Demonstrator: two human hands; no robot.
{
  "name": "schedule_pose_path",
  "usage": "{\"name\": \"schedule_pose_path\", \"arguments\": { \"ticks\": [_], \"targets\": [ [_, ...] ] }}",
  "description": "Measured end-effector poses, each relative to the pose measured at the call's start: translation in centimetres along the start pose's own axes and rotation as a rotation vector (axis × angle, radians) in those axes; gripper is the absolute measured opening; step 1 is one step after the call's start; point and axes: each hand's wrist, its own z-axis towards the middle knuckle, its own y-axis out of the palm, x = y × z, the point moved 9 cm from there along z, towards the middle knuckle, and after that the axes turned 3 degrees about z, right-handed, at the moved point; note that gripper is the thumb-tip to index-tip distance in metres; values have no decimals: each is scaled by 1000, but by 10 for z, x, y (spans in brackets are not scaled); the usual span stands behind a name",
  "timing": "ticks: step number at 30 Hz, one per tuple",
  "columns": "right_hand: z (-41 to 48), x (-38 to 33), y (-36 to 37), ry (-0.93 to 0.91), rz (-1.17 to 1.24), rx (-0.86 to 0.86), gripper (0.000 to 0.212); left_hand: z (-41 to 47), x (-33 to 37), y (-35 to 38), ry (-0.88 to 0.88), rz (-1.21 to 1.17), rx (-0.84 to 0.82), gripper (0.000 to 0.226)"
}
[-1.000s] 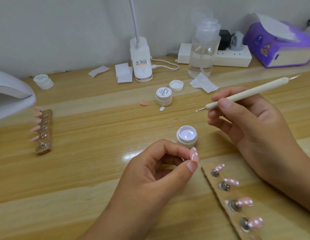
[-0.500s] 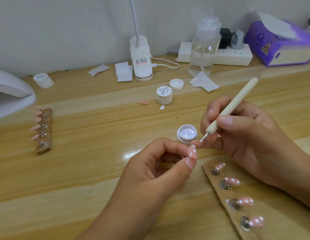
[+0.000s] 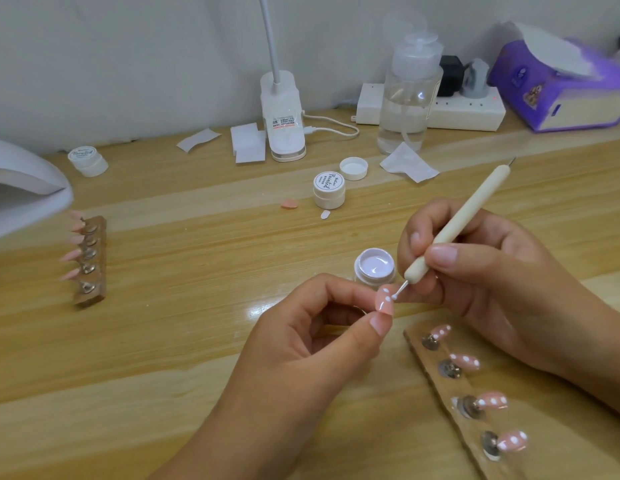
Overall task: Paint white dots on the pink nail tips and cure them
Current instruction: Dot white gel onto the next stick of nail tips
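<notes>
My left hand (image 3: 312, 341) pinches a pink nail tip (image 3: 384, 301) between thumb and forefinger; the tip carries white dots. My right hand (image 3: 492, 275) grips a cream dotting tool (image 3: 464, 220) like a pen, and its metal point touches the tip's upper edge. Just behind the tip stands an open jar of white gel (image 3: 375, 268). A wooden holder strip (image 3: 440, 386) at the lower right carries several pink tips with white dots. Another holder (image 3: 92, 261) at the left carries several plain pink tips. The white curing lamp (image 3: 21, 181) sits at the far left edge.
A closed gel jar (image 3: 329, 189), a loose lid (image 3: 353, 168), a loose pink tip (image 3: 289, 203) and paper wipes lie mid-table. Along the wall stand a lamp base (image 3: 284, 123), a pump bottle (image 3: 409, 98), a power strip (image 3: 464, 110), a purple tissue box (image 3: 561, 88) and another small jar (image 3: 87, 161).
My right hand swung the dotting tool from level in the air down to the nail tip, where its point now touches. My left hand kept the tip nearly still.
</notes>
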Motion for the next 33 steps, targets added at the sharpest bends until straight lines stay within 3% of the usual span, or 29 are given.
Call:
{"name": "schedule_pose_path", "arguments": {
  "ticks": [33],
  "targets": [
    [0,2,2,12,-17,-27,8,0,-2,-1,19,7,-7,15]
  ]
}}
